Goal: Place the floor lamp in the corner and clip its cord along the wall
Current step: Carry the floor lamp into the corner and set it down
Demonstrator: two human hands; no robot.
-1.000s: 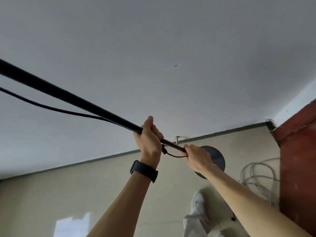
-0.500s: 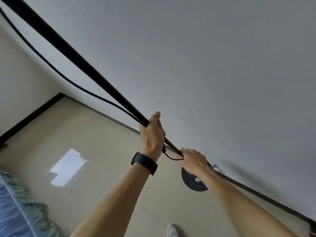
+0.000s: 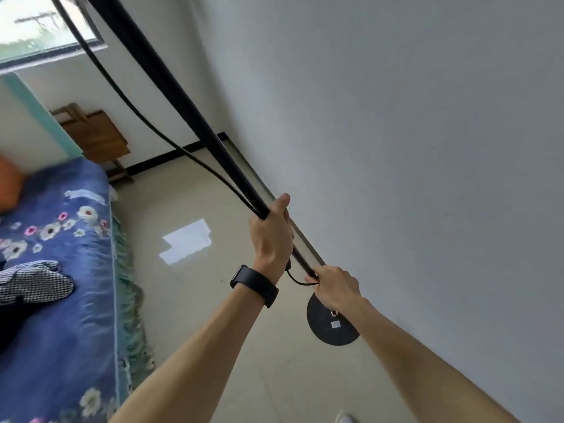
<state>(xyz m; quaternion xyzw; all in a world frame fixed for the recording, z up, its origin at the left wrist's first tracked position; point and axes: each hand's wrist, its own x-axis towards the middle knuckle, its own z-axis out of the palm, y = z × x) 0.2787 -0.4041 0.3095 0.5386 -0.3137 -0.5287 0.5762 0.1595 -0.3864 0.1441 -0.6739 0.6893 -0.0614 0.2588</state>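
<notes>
The floor lamp's black pole (image 3: 171, 96) runs from the top left down to my hands, tilted and lifted off the floor. Its round black base (image 3: 331, 326) hangs above the beige floor beside the grey wall (image 3: 412, 148). My left hand (image 3: 271, 236), with a black wristband, grips the pole and pins the black cord (image 3: 128, 96) against it. My right hand (image 3: 334, 285) grips the pole lower down, just above the base, with a loop of cord beside it. The lamp's head is out of frame.
A bed with a blue flowered cover (image 3: 55, 270) fills the left. A wooden folding piece (image 3: 94, 135) stands by the far wall under a window (image 3: 39, 22). The room corner (image 3: 222, 135) with black skirting lies ahead. A sunlit patch (image 3: 187, 239) marks the floor.
The view has swung left along the wall, bringing the bed, window and far corner into sight. Both hands keep the same grip on the pole, which now points steeply upward.
</notes>
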